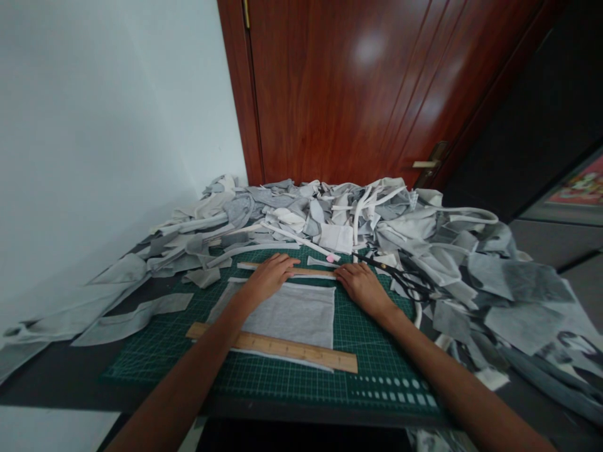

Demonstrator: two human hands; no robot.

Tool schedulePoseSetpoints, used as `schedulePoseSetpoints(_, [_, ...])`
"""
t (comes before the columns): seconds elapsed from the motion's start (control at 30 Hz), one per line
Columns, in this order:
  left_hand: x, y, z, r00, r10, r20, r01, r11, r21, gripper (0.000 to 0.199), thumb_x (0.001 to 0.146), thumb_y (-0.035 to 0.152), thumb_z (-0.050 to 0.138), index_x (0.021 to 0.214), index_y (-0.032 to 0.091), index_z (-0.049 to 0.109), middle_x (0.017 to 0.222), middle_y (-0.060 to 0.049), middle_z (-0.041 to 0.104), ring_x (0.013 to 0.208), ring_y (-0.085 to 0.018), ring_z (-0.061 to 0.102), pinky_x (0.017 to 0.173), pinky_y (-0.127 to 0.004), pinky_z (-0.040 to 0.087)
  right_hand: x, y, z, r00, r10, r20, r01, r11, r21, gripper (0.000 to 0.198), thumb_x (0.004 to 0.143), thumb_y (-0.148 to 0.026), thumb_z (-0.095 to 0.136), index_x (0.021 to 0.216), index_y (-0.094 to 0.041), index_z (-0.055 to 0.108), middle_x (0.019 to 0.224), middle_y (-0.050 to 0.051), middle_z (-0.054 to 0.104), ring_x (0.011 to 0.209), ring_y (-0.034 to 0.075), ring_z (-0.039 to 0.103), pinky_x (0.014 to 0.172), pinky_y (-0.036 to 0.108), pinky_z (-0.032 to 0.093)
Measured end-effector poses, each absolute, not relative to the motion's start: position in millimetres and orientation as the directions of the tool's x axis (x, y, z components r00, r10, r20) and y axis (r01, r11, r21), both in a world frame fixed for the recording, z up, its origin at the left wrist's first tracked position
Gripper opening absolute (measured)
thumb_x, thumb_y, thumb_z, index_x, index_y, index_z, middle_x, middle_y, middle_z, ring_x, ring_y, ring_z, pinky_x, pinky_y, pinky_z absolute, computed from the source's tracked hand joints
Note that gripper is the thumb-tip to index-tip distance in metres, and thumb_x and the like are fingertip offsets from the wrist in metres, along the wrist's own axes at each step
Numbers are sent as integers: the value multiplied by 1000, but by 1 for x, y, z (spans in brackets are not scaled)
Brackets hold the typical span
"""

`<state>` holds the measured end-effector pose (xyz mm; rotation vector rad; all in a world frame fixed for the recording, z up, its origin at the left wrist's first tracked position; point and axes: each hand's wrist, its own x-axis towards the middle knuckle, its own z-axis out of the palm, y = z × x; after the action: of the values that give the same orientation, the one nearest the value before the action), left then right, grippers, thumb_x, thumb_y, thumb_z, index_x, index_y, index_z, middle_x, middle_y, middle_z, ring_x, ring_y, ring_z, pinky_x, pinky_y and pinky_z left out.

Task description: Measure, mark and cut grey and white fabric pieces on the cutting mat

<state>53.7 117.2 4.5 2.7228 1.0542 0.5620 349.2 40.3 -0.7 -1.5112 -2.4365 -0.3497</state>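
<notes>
A thin wooden ruler (315, 272) lies across the green cutting mat (155, 348), with a narrow strip of pale fabric along it. My left hand (271, 276) is closed over its left part, fingers pointing right. At the right end, the bent fingers of my right hand (362, 285) grip it; their tips are partly hidden. Nearer me is a flat rectangle of grey fabric (292, 314). Across its near edge rests a wider wooden ruler (296, 351), partly behind my left forearm. Black-handled scissors (400, 275) lie just right of my right hand.
Grey and white fabric scraps (282, 204) are heaped along the back and both sides of the dark table (61, 383). A small pink object (331, 258) sits beyond the thin ruler. Behind stand a white wall (117, 107) and a brown door (330, 94).
</notes>
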Motion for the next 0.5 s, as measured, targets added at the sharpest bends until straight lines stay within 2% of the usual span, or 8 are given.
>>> schedulePoseSetpoints(0.17, [55, 117, 5, 672, 688, 272, 628, -725, 281, 33, 100, 14, 59, 132, 20, 64, 123, -10, 68, 121, -26, 59, 108, -41, 49, 350, 41, 0, -421, 845, 330, 902, 429, 53, 25, 110, -23, 50, 120, -18, 72, 116, 11, 76, 106, 25, 69, 97, 39, 45])
schedulePoseSetpoints(0.33, [55, 117, 4, 660, 701, 269, 640, -713, 287, 38, 99, 15, 60, 135, 23, 64, 126, -9, 67, 122, -26, 59, 108, -42, 50, 353, 46, 0, -406, 856, 319, 911, 406, 70, 29, 108, -14, 46, 123, -17, 70, 113, 11, 75, 104, 24, 68, 96, 39, 44])
schedulePoseSetpoints(0.5, [55, 117, 3, 659, 699, 277, 640, -715, 282, 37, 99, 15, 61, 135, 23, 63, 127, -8, 67, 124, -26, 59, 109, -41, 49, 353, 50, -3, -407, 849, 337, 911, 405, 79, 26, 109, -20, 48, 119, -18, 71, 111, 11, 73, 102, 25, 65, 92, 38, 44])
